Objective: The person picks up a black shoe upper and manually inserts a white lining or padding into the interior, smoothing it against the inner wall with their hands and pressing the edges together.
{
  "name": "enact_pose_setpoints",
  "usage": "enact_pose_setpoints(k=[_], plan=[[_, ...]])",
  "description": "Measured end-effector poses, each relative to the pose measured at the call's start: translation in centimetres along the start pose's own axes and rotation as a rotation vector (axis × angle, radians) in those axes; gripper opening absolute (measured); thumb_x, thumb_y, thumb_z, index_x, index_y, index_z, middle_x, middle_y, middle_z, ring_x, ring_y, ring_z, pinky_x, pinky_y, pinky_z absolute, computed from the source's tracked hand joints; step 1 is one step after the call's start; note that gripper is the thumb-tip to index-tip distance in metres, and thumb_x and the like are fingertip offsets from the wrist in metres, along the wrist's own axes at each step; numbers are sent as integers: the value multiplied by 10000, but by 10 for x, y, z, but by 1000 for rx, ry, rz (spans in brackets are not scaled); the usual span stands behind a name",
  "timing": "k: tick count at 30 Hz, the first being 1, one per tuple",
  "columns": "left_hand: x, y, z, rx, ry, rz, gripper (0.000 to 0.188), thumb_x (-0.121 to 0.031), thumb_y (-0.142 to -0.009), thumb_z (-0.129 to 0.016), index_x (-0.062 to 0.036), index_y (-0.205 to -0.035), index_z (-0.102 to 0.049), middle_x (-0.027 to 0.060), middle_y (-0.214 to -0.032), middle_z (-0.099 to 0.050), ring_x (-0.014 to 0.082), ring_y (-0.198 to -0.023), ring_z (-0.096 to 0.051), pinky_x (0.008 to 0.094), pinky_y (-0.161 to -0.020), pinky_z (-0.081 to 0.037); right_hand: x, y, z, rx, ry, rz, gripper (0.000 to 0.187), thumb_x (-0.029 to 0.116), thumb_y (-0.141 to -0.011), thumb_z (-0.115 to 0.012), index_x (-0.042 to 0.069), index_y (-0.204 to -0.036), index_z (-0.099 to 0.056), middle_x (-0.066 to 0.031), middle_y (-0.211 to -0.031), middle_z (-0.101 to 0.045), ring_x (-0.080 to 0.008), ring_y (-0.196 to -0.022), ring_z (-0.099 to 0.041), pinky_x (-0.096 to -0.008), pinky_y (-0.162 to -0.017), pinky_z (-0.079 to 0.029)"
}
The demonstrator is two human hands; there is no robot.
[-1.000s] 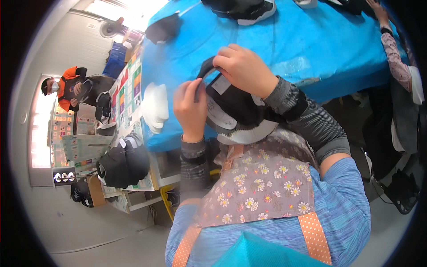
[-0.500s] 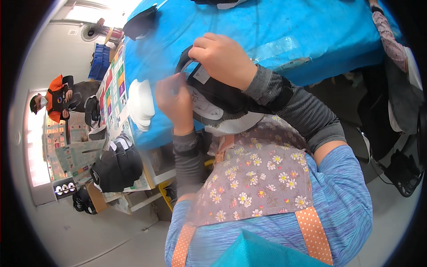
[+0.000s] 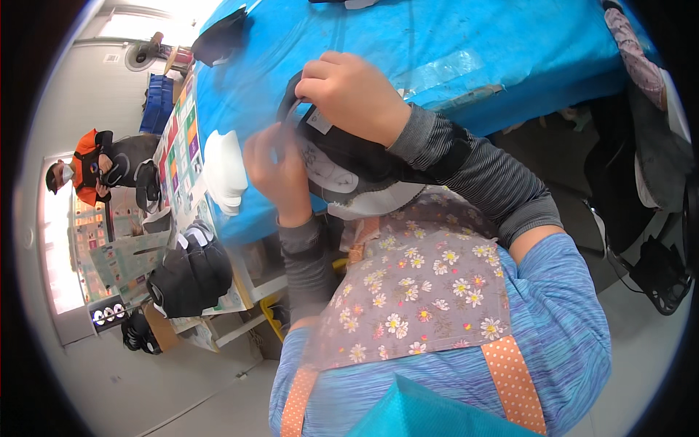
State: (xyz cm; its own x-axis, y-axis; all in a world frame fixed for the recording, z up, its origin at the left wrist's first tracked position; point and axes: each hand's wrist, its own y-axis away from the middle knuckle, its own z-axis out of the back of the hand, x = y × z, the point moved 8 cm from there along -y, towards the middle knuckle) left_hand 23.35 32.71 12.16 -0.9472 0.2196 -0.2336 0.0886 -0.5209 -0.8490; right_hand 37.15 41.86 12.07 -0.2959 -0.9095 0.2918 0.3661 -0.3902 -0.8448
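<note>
In the head view, a bright blue-covered table [image 3: 524, 58] stretches across the top, its cloth creased, a shiny clear strip [image 3: 444, 71] along its near edge! On the table's left end sits a white stack of shaped pieces [image 3: 224, 171], and beyond that, near its far left corner, a dark piece [image 3: 220, 36]. Left of the table runs a bench with a colourful printed sheet [image 3: 182, 142], black pieces [image 3: 191, 277] heaped at its near end, a blue bin [image 3: 157, 105] by its far end. Further left, a co-worker in orange and black [image 3: 87, 171] against pale walls and a bright window; right of the table, another person's patterned sleeve [image 3: 635, 47], and below that a black chair base [image 3: 659, 277] on grey floor.

Now the black shoe upper [image 3: 364, 156], held up at the table's near edge, just in front of the flowered apron [image 3: 415, 291]! Soft, dark body, curved collar loop, small pale label [image 3: 319, 122] inside, whitish panel with thin dark lines [image 3: 328, 169], and a pale ragged-edged rim [image 3: 375, 202] towards the apron. The right hand [image 3: 357, 98] has its fingers pinched on the collar; the left hand [image 3: 279, 171], fingers curled by the loop's lower end, is blurred, so whether it grips cannot be told
</note>
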Motion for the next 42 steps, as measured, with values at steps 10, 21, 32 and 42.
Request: enact_pose_setpoints(k=[10, 21, 32, 42], plan=[[9, 9, 0, 33, 15, 90, 139, -34, -835, -794, 12, -838, -663, 47, -747, -564, 151, -647, -514, 292, -610, -425, 2, 3, -2, -37, 38, 14, 88, 76, -793, -686, 113, -873, -683, -14, -899, -642, -239, -880, -621, -371, -746, -526], [14, 22, 8, 29, -6, 126, 125, -43, -829, -803, 5, -865, -694, 37, -756, -562, 136, -647, -504, 278, -604, -422, 1, 6, -1, -3, 24, -19, 192, 51, -729, -707, 122, -905, -679, -6, -959, -649, -226, -957, -618, -361, -823, -516], [12, 25, 7, 20, 6, 125, 116, -27, -862, -764, -10, -972, -731, 55, -877, -660, 130, -683, -559, 265, -601, -460, -4, 8, -1, -67, 27, -22, 150, 59, -764, -678, 109, -906, -674, -16, -948, -648, -233, -939, -618, -362, -806, -508], [6, 23, 5, 62, 23, 197, 214, 64, -792, -718, -34, -982, -729, 127, -904, -686, 286, -832, -638, 372, -670, -504, -10, 7, 9, -66, -17, -38, 111, 74, -747, -677, 96, -853, -653, -26, -859, -611, -238, -876, -611, -375, -741, -512]])
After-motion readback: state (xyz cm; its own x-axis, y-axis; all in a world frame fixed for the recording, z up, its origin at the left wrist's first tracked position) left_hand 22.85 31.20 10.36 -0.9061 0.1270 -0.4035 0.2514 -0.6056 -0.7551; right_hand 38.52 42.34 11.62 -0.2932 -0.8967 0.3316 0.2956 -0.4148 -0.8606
